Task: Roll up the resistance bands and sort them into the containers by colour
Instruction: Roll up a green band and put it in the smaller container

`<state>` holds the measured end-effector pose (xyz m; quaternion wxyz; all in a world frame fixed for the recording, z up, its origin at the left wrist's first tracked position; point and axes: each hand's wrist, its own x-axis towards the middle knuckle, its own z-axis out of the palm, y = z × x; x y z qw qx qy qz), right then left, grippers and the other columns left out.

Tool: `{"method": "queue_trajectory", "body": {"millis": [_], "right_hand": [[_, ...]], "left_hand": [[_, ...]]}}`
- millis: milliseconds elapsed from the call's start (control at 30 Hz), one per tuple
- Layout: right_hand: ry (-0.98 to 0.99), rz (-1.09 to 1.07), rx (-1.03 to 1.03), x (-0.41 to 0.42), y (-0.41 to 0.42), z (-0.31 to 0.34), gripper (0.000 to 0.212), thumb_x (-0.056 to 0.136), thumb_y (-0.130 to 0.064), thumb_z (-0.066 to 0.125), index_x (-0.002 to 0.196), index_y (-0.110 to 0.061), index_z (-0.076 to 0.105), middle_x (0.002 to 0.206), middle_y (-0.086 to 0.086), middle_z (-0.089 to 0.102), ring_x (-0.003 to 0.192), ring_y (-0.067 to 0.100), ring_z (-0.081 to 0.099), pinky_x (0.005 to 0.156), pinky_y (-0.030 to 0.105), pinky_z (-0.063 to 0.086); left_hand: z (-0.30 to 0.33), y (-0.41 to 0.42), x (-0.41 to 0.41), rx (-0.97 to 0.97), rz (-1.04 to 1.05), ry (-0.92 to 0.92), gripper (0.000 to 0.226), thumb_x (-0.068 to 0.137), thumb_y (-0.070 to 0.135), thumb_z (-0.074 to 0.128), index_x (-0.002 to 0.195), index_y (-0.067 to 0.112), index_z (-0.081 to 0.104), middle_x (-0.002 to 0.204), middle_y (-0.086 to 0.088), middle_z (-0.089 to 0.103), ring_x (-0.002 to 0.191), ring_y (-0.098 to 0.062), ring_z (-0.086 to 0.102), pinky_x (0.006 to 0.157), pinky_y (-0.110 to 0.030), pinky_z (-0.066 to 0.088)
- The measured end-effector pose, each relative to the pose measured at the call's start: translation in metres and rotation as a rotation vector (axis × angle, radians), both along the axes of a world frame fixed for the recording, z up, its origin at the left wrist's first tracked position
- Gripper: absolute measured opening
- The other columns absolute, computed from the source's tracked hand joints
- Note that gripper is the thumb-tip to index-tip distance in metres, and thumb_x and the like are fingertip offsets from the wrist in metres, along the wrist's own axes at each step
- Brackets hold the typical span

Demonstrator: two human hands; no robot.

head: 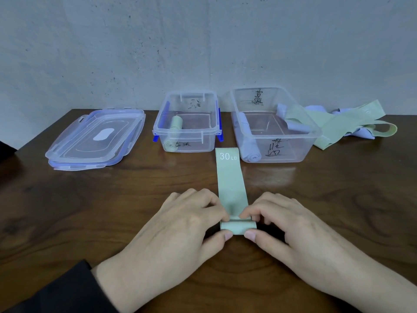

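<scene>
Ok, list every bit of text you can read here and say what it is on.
"30 LB": white print on the green band being rolled.
Black handwriting on the left container: not legible.
Black handwriting on the right container: not legible.
Faint print on the loose green band behind: too blurred.

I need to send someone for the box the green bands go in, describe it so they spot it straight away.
On the wooden table, two clear containers stand by the wall. Take the left container, right of the stacked lids: it has blue clips and holds a rolled green band; its neighbour holds a lilac roll.
</scene>
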<state>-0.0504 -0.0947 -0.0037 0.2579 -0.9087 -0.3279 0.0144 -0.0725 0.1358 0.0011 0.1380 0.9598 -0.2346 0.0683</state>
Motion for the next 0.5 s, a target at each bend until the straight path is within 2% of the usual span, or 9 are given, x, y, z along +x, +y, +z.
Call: {"method": "queue_trajectory", "body": {"millis": [133, 233, 333, 500], "right_hand": [[0.001, 0.009, -0.011, 0.0022, 0.0013, -0.0011, 0.021, 0.085, -0.057, 0.054, 0.102, -0.046, 0.058, 0.102, -0.026, 0.05, 0.103, 0.003, 0.049, 0.09, 0.026, 0.041], [-0.008, -0.009, 0.003, 0.0035, 0.0024, -0.0015, 0.02, 0.089, -0.055, 0.052, 0.104, -0.045, 0.061, 0.102, -0.026, 0.05, 0.103, 0.006, 0.05, 0.09, 0.025, 0.041], [0.001, -0.018, 0.007, 0.0039, 0.0029, -0.0008, 0.023, 0.09, -0.055, 0.049, 0.107, -0.046, 0.062, 0.103, -0.026, 0.05, 0.107, 0.005, 0.05, 0.091, 0.024, 0.04], [0.011, -0.032, 0.01, 0.0039, 0.0042, -0.0007, 0.017, 0.087, -0.054, 0.057, 0.103, -0.048, 0.055, 0.106, -0.029, 0.048, 0.108, 0.001, 0.047, 0.083, 0.016, 0.035]], "left_hand": [[0.0009, -0.0004, -0.0008, 0.0, 0.002, 0.007, 0.034, 0.09, 0.061, 0.034, 0.106, 0.043, 0.058, 0.108, 0.026, 0.048, 0.096, -0.001, 0.047, 0.084, -0.023, 0.041], [0.0006, 0.0002, -0.0001, -0.012, 0.002, 0.015, 0.028, 0.086, 0.061, 0.041, 0.106, 0.044, 0.051, 0.109, 0.026, 0.048, 0.095, 0.0, 0.046, 0.083, -0.023, 0.04], [-0.0008, 0.0004, 0.0022, -0.014, 0.007, 0.009, 0.023, 0.088, 0.056, 0.042, 0.104, 0.043, 0.052, 0.108, 0.025, 0.05, 0.093, -0.001, 0.048, 0.083, -0.025, 0.042], [-0.0037, 0.0012, 0.0037, -0.027, 0.018, 0.009, 0.023, 0.092, 0.054, 0.038, 0.104, 0.043, 0.054, 0.109, 0.025, 0.051, 0.094, -0.002, 0.048, 0.082, -0.026, 0.042]]}}
